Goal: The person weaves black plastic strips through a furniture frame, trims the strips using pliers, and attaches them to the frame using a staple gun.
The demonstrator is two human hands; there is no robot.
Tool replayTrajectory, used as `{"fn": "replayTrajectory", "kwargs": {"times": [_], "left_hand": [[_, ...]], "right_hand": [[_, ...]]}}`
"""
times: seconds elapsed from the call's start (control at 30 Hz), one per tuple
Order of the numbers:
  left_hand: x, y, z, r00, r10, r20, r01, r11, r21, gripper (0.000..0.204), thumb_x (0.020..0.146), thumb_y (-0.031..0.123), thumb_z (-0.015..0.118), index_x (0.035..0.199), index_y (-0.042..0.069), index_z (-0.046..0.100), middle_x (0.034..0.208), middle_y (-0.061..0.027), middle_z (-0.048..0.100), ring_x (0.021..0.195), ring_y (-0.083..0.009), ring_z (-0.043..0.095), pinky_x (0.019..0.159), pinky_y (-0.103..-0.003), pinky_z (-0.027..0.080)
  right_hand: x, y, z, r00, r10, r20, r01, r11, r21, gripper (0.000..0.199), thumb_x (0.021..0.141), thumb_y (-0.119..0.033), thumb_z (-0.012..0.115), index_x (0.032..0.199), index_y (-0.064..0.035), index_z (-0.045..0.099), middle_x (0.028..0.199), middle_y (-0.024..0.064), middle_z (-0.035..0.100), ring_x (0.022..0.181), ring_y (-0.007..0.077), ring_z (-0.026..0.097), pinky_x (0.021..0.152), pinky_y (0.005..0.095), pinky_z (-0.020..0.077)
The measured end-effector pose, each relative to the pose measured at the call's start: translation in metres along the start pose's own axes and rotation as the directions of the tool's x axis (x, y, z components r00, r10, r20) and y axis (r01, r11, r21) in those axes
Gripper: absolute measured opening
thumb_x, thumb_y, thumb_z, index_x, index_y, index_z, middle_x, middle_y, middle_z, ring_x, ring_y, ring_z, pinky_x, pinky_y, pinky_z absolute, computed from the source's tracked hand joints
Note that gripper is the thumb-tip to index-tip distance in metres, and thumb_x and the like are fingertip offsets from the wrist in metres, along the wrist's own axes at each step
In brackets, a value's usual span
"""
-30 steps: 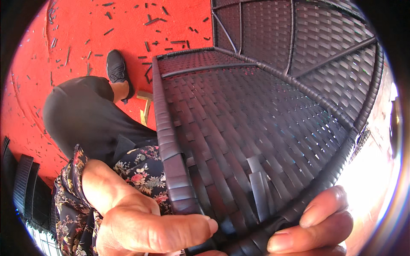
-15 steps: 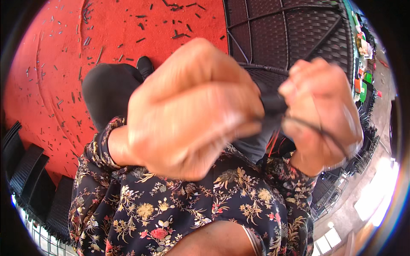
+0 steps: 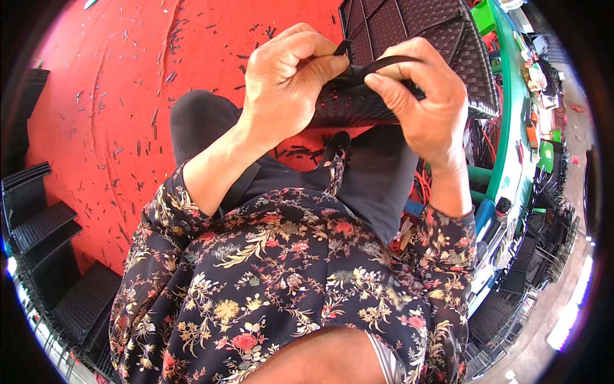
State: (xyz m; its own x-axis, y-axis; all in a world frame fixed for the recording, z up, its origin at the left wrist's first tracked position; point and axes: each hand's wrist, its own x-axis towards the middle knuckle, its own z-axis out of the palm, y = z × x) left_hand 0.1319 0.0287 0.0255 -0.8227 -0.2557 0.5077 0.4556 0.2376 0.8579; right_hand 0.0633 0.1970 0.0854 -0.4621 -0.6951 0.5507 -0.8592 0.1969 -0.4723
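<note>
A flat black strip (image 3: 391,60) runs between my hands and curves over the fingers of my right hand (image 3: 430,105), which pinches it between thumb and forefinger. My left hand (image 3: 281,80) is closed too, and a short dark end of strip sticks up past its thumb and forefinger. Whether both hold one and the same strip, I cannot tell. Just beyond the fingertips stands a dark brown woven panel (image 3: 419,22) with rods across it, its lower woven edge near my knees.
Red carpet (image 3: 77,141) strewn with black scraps spreads to the left. Black woven pieces (image 3: 45,227) stand in a row at the far left. Along the right runs a green-edged table (image 3: 505,128) with coloured items on it. Orange-red cords (image 3: 422,185) hang beside my right forearm.
Both hands have moved away from me, up toward the woven panel, and look smaller and sharper. The fists have loosened into pinches on the strip. My view has shifted, showing more of the table.
</note>
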Motion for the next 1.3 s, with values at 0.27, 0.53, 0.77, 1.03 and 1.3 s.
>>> {"fn": "replayTrajectory", "kwargs": {"times": [0.27, 0.53, 0.77, 1.03, 1.3], "left_hand": [[0.017, -0.087, 0.023, 0.999, -0.021, 0.029, 0.023, 0.998, -0.058, 0.007, 0.085, -0.006, 0.063, 0.080, -0.003, 0.060, 0.074, 0.0020, 0.052, 0.070, -0.0046, 0.048, 0.064, -0.020, 0.041], [0.028, -0.110, 0.034, 0.997, -0.055, 0.060, 0.056, 0.998, -0.020, 0.004, 0.087, -0.003, 0.063, 0.083, -0.003, 0.062, 0.073, 0.0031, 0.055, 0.071, -0.0030, 0.050, 0.065, -0.019, 0.042], [0.037, -0.107, 0.046, 0.993, -0.119, -0.024, 0.115, 0.987, -0.107, 0.006, 0.081, 0.005, 0.069, 0.080, 0.000, 0.067, 0.070, -0.0035, 0.063, 0.064, -0.0076, 0.055, 0.059, -0.025, 0.044], [0.026, -0.109, 0.036, 0.969, -0.238, 0.072, 0.246, 0.875, -0.418, 0.014, 0.089, -0.005, 0.054, 0.082, 0.005, 0.060, 0.067, 0.0049, 0.053, 0.053, -0.0019, 0.045, 0.047, -0.019, 0.035], [0.013, -0.108, 0.026, 0.966, -0.249, 0.071, 0.258, 0.904, -0.342, 0.016, 0.089, -0.008, 0.052, 0.083, 0.005, 0.059, 0.069, 0.0046, 0.053, 0.056, -0.0019, 0.046, 0.050, -0.018, 0.036]], "right_hand": [[-0.025, 0.057, 0.036, 0.998, -0.068, -0.012, 0.066, 0.990, -0.121, 0.032, 0.064, -0.005, 0.078, 0.093, -0.0046, 0.065, 0.086, 0.0093, 0.060, 0.081, 0.0283, 0.060, 0.070, 0.0368, 0.0507], [-0.025, 0.087, 0.045, 0.982, -0.190, -0.004, 0.184, 0.954, -0.237, 0.024, 0.066, -0.005, 0.076, 0.088, -0.0089, 0.067, 0.078, 0.0048, 0.056, 0.076, 0.0243, 0.059, 0.066, 0.0338, 0.0501], [-0.008, 0.095, 0.042, 0.918, -0.396, 0.001, 0.360, 0.833, -0.420, 0.028, 0.061, -0.003, 0.078, 0.086, -0.0062, 0.066, 0.077, 0.0055, 0.055, 0.071, 0.0244, 0.058, 0.063, 0.0323, 0.0470], [0.007, 0.106, 0.052, 0.873, -0.485, -0.045, 0.461, 0.852, -0.249, 0.023, 0.071, 0.002, 0.069, 0.091, -0.0052, 0.061, 0.110, 0.0201, 0.055, 0.095, 0.0377, 0.058, 0.075, 0.0436, 0.0494], [-0.008, 0.094, 0.064, 0.989, -0.148, -0.018, 0.148, 0.986, 0.073, 0.023, 0.072, 0.002, 0.074, 0.092, -0.0043, 0.065, 0.108, 0.0182, 0.056, 0.085, 0.0284, 0.062, 0.067, 0.0329, 0.0507]]}}
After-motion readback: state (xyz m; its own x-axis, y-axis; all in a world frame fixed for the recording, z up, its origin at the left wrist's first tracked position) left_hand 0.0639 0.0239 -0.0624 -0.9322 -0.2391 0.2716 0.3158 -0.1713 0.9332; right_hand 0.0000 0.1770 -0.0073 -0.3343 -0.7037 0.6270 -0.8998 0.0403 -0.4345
